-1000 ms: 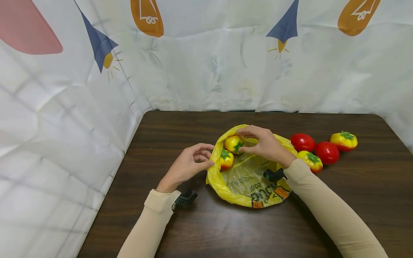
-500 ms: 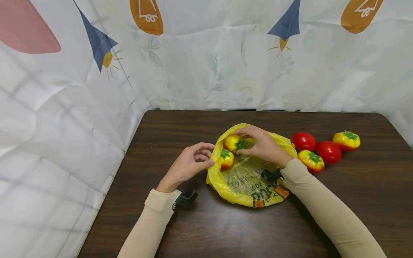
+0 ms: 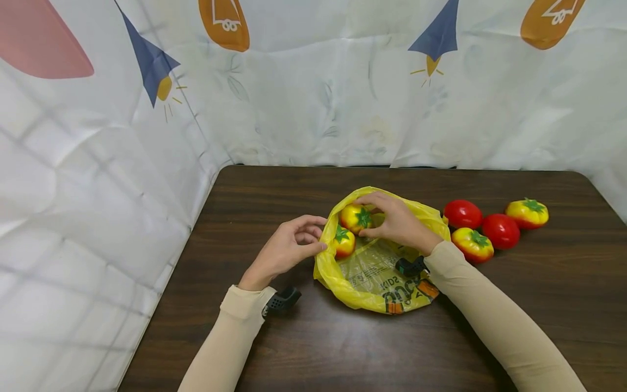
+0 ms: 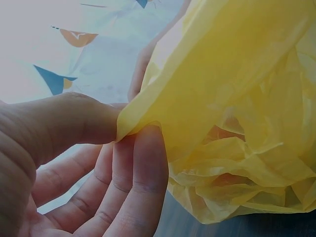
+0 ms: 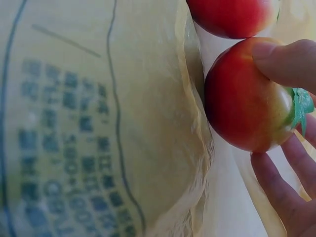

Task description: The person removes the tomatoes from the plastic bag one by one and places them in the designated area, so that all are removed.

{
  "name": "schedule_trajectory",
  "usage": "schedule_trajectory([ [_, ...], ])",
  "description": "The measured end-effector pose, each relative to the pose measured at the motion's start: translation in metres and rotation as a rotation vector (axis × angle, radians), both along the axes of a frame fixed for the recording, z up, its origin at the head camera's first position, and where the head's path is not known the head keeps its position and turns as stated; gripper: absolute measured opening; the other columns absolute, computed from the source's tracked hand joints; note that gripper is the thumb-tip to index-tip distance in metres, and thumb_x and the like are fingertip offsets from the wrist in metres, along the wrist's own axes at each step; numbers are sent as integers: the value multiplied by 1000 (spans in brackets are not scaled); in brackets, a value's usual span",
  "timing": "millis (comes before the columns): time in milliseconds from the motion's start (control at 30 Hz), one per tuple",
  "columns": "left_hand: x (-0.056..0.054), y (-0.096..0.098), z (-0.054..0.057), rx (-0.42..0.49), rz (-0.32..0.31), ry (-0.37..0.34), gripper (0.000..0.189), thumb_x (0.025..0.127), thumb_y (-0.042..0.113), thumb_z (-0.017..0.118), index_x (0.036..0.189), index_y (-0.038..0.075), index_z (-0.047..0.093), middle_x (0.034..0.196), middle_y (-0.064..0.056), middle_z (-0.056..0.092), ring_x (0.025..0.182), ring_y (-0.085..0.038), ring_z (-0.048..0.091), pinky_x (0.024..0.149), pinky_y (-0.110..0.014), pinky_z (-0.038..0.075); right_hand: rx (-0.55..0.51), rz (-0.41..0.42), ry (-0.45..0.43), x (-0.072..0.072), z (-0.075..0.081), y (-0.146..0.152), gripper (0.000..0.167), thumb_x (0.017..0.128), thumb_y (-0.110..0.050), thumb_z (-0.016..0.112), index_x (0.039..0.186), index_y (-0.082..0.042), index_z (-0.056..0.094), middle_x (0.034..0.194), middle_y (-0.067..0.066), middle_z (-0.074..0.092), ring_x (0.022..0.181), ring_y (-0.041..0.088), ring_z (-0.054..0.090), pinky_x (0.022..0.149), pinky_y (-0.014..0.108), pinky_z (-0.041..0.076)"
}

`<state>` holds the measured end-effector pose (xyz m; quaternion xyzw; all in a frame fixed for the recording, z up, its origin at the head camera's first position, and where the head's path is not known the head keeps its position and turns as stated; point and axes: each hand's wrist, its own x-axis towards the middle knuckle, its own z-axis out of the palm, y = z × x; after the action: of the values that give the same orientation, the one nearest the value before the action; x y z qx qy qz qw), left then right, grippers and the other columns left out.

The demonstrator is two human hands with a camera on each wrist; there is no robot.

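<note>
My left hand (image 3: 284, 251) pinches the left rim of a yellow plastic bag (image 3: 343, 283) between thumb and fingers; the left wrist view shows the film caught there. Inside the bag's mouth, my right hand (image 3: 398, 220) holds a yellow-and-red toy tomato (image 3: 354, 218) with a green leafy top. The right wrist view shows its thumb on the tomato (image 5: 242, 98) and a fingertip at the opposite side. A second toy tomato (image 3: 344, 243) lies against it, near the bag's left side.
Right of the bag, two plain red toy fruits (image 3: 462, 214) lie beside two yellow-and-red ones (image 3: 527, 213) on the dark wooden table (image 3: 303, 354). A printed white cloth (image 3: 303, 109) hangs behind the table and along its left.
Over the last second my right hand has shifted slightly left, onto the upper toy tomato. My left hand stays on the bag rim.
</note>
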<state>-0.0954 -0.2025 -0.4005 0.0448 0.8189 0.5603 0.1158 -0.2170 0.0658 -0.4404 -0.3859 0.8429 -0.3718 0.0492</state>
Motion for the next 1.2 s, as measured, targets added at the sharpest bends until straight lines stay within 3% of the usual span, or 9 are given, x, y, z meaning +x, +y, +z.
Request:
schedule_trajectory([
  [300, 1, 0, 0, -1, -2, 3, 50, 92, 17, 78, 139, 14, 61, 116, -11, 68, 96, -17, 69, 87, -28, 58, 20, -9, -9, 2, 2, 2, 64, 80, -19, 90, 137, -14, 62, 136, 7, 65, 122, 26, 64, 97, 44, 60],
  [567, 2, 1, 1, -1, -6, 9, 50, 92, 18, 78, 139, 15, 61, 117, -11, 68, 97, -17, 69, 87, -29, 58, 50, -8, -61, 5, 4, 3, 73, 78, -22, 92, 142, -15, 57, 139, 6, 62, 124, 26, 63, 98, 45, 59],
  [1200, 4, -1, 3, -3, -5, 23, 50, 92, 19, 78, 138, 16, 61, 116, -10, 68, 97, -17, 69, 86, -30, 58, 7, -15, -44, 11, 16, 11, 63, 77, -29, 93, 133, -21, 63, 136, 5, 60, 118, 25, 63, 96, 45, 60],
])
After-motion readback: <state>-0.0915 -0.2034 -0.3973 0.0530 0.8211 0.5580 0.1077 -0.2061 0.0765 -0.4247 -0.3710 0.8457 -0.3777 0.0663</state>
